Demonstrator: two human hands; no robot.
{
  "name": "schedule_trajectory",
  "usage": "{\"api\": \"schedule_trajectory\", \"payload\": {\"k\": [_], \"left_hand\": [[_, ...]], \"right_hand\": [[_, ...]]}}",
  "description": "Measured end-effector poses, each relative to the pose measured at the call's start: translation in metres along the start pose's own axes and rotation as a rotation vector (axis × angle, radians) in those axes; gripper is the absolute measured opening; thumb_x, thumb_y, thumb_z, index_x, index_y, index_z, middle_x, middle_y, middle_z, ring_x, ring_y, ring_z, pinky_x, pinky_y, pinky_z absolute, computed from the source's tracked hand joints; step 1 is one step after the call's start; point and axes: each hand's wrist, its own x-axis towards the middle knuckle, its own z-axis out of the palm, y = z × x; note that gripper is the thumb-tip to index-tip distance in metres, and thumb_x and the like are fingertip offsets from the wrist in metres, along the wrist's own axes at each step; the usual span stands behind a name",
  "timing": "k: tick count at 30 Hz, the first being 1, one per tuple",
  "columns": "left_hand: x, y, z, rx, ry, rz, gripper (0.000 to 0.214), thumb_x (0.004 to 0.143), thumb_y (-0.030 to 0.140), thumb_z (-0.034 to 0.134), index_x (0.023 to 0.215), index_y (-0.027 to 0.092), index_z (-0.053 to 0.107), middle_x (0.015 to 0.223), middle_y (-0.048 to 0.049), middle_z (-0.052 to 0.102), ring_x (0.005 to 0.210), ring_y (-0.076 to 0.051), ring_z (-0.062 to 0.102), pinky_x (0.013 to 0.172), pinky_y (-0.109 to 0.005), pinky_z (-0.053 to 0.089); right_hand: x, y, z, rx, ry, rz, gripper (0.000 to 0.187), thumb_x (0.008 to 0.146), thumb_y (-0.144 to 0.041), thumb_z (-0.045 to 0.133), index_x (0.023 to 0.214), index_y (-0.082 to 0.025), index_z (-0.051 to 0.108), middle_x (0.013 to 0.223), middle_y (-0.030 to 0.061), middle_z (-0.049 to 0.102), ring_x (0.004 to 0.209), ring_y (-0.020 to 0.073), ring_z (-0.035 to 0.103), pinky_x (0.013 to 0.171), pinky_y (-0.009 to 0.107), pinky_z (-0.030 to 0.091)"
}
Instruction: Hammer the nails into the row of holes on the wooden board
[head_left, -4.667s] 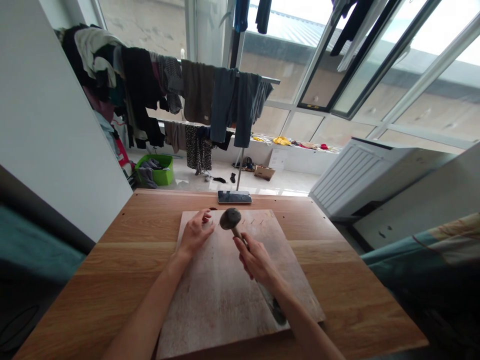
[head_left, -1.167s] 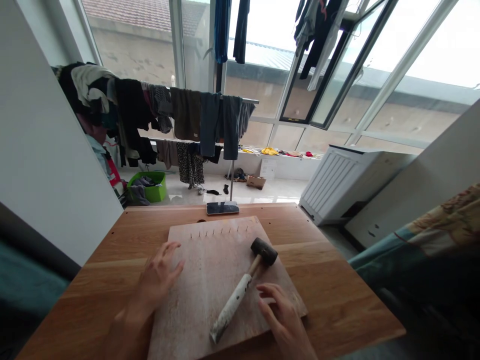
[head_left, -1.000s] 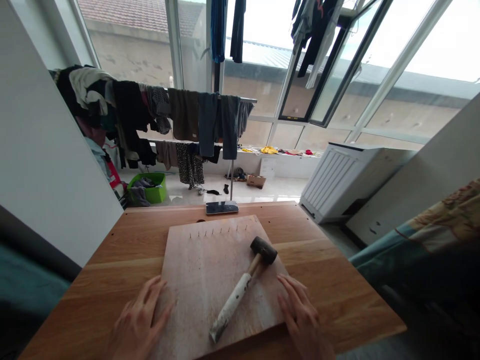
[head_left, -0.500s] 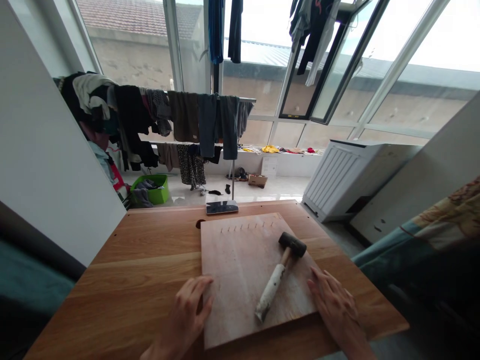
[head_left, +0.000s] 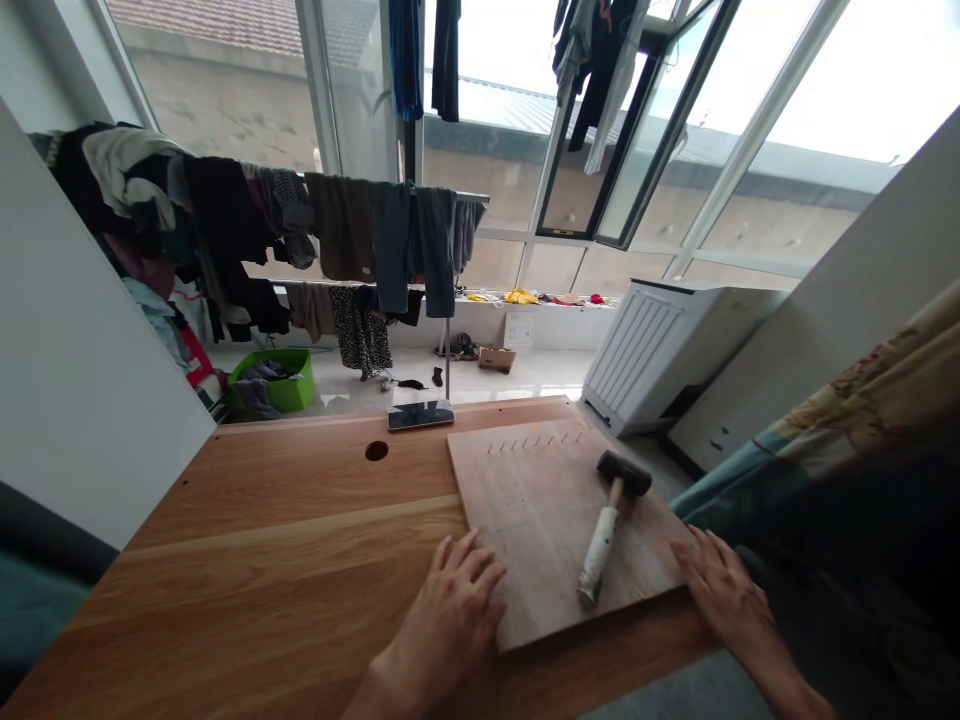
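Note:
A square wooden board (head_left: 540, 530) lies at an angle on the right part of the table. Several thin nails (head_left: 526, 442) stand in a row along its far edge. On the board rests a mallet (head_left: 601, 540) with a black head and a worn white grip on its wooden handle; neither hand touches it. My left hand (head_left: 457, 610) holds the board's left edge, fingers bent over it, the thumb partly hidden. At the near right corner, my right hand (head_left: 724, 590) grips the opposite edge with its fingers close together.
The wooden table (head_left: 300, 540) has a round hole (head_left: 376, 451) and a phone (head_left: 420, 415) near its far edge. Beyond stand a laundry rack with clothes (head_left: 341, 230), a green basket (head_left: 296, 385) and a white appliance (head_left: 637, 350). A curtain (head_left: 817, 430) hangs at the right.
The board, with the mallet on it, has slid right across the table between my hands and turned slightly. The table's round hole now shows fully. My view has shifted a little.

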Motion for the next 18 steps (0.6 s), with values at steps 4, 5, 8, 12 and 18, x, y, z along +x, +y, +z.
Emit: {"api": "schedule_trajectory", "payload": {"k": [4, 5, 8, 12, 18], "left_hand": [[0.001, 0.0, -0.001, 0.012, -0.015, -0.029, 0.028, 0.099, 0.025, 0.055, 0.125, 0.033, 0.06, 0.131, -0.0002, 0.068, 0.142, -0.03, 0.043, 0.117, -0.066, 0.031], [0.001, -0.001, -0.001, 0.01, -0.012, -0.037, 0.027, 0.099, 0.024, 0.055, 0.124, 0.034, 0.06, 0.128, 0.0003, 0.069, 0.142, -0.03, 0.043, 0.118, -0.067, 0.029], [0.002, -0.002, 0.001, -0.008, 0.007, -0.054, 0.027, 0.099, 0.023, 0.055, 0.124, 0.032, 0.06, 0.119, -0.0008, 0.072, 0.141, -0.03, 0.044, 0.119, -0.068, 0.025], [-0.002, -0.003, -0.003, -0.016, 0.039, -0.074, 0.027, 0.098, 0.022, 0.056, 0.123, 0.031, 0.06, 0.114, -0.0011, 0.073, 0.138, -0.03, 0.047, 0.119, -0.067, 0.023], [-0.024, -0.019, -0.014, 0.086, 0.08, -0.11, 0.032, 0.097, 0.016, 0.053, 0.125, 0.031, 0.058, 0.109, -0.0006, 0.074, 0.134, -0.029, 0.051, 0.117, -0.066, 0.028]], "right_hand": [[-0.005, 0.005, 0.014, -0.028, 0.005, -0.125, 0.052, 0.093, -0.018, 0.028, 0.117, -0.018, 0.074, 0.134, 0.0202, 0.064, 0.134, 0.0402, 0.048, 0.092, 0.056, 0.055], [-0.005, 0.003, 0.015, -0.033, 0.019, -0.133, 0.052, 0.092, -0.016, 0.028, 0.117, -0.016, 0.074, 0.134, 0.0205, 0.064, 0.135, 0.0392, 0.047, 0.096, 0.056, 0.053], [-0.006, -0.006, 0.012, -0.072, 0.035, -0.132, 0.054, 0.092, -0.011, 0.027, 0.119, -0.017, 0.073, 0.136, 0.0198, 0.063, 0.136, 0.0382, 0.047, 0.099, 0.057, 0.051], [-0.009, -0.021, 0.0, -0.114, 0.016, -0.109, 0.056, 0.094, -0.01, 0.024, 0.124, -0.021, 0.071, 0.143, 0.0172, 0.058, 0.138, 0.0404, 0.046, 0.095, 0.061, 0.052], [-0.007, -0.052, -0.02, 0.002, -0.011, -0.136, 0.049, 0.097, -0.02, 0.027, 0.122, -0.023, 0.07, 0.137, 0.0155, 0.064, 0.137, 0.0377, 0.049, 0.099, 0.058, 0.05]]}}
